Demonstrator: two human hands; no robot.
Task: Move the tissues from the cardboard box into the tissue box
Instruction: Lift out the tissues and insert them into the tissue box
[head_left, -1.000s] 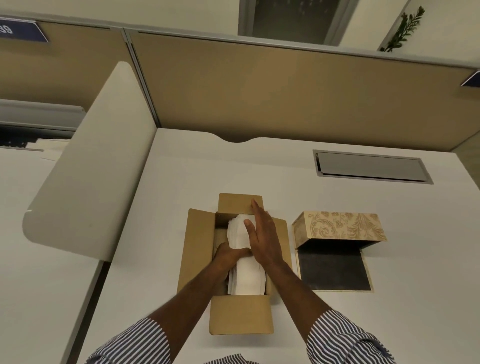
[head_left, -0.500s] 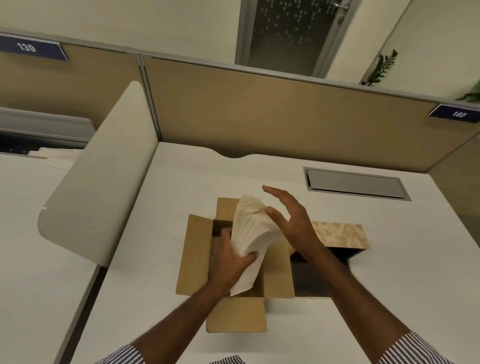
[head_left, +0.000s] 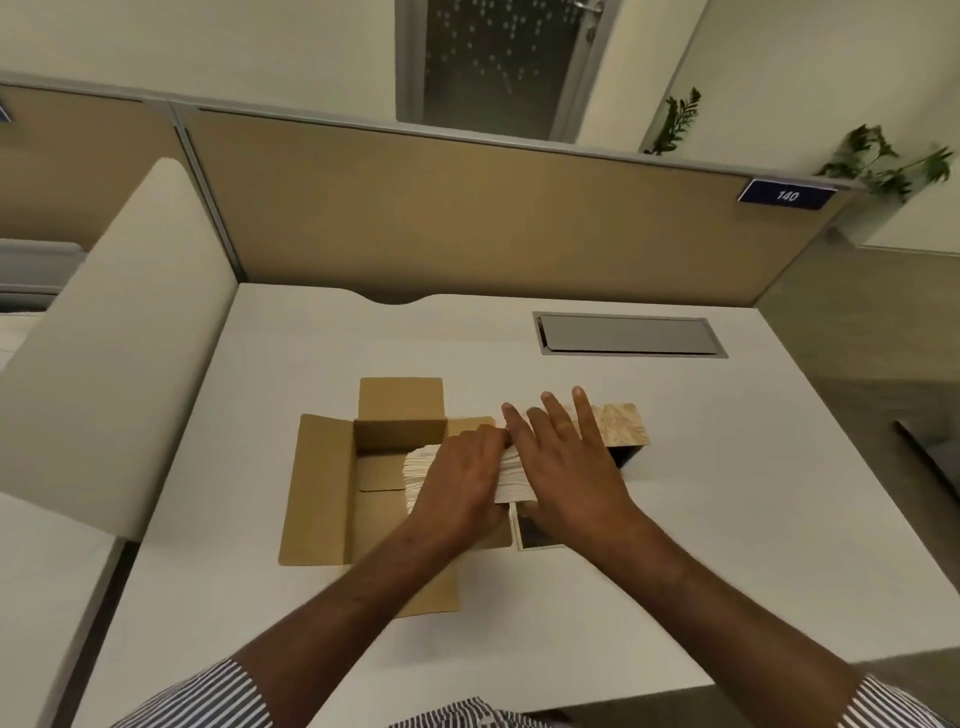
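Note:
A stack of white tissues (head_left: 511, 480) is held between both my hands, over the right edge of the open cardboard box (head_left: 322, 488) and the left side of the tissue box (head_left: 623, 428). My left hand (head_left: 460, 480) grips the stack's left part from above. My right hand (head_left: 563, 462) lies flat on its right part, fingers spread over the tissue box's patterned lid. The tissue box has a dark inside, mostly hidden by my right hand. The cardboard box's flaps are folded outward and its inside looks bare.
The white desk (head_left: 727, 467) has a grey cable hatch (head_left: 628, 335) at the back right. A tan partition (head_left: 467, 208) runs behind, and a white divider panel (head_left: 114, 338) stands to the left. The desk's right edge drops away near the tissue box.
The tissue stack has been lifted out of the cardboard box and carried right toward the tissue box. Both hands moved with it, and the right hand now lies flat on top.

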